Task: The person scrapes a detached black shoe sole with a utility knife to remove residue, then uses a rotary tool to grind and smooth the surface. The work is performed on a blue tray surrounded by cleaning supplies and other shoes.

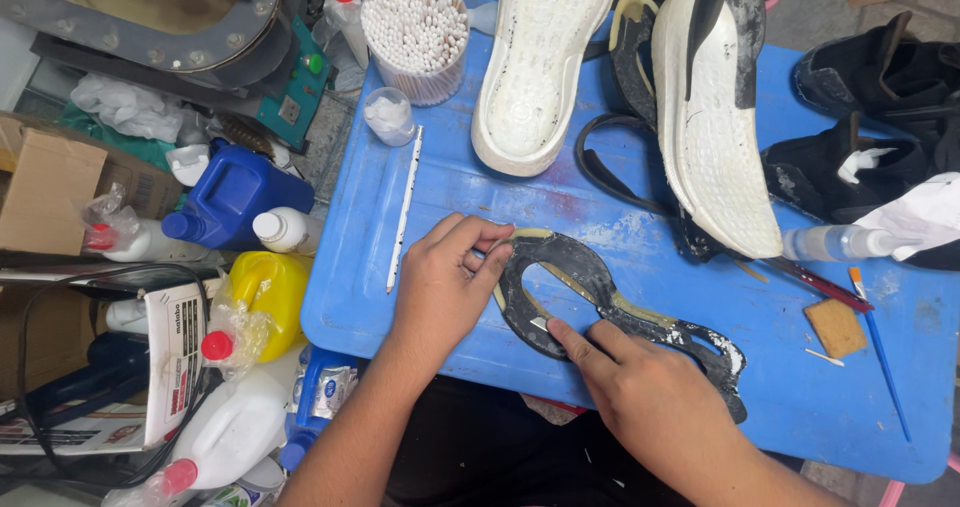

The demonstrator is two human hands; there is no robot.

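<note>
near the bottom of the blue table point(420, 182), the right hand point(655, 402) lies flat on a black rubber outsole piece point(600, 302). its pointing finger presses down on the inner edge of the piece, and nothing is pinched in that hand. just to the left, the left hand point(440, 287) curls over the rounded end of the same piece, thumb and fingers closed on its rim. the outsole piece lies flat between the two hands. its long way runs from the left hand's end, up and left, down to the right, under the right hand. the left hand is nearer the loop end; the right hand covers the middle. farther back lie two white shoe soles point(540, 62), a cup of cotton swabs point(415, 32), and black shoe uppers point(870, 117).
</note>
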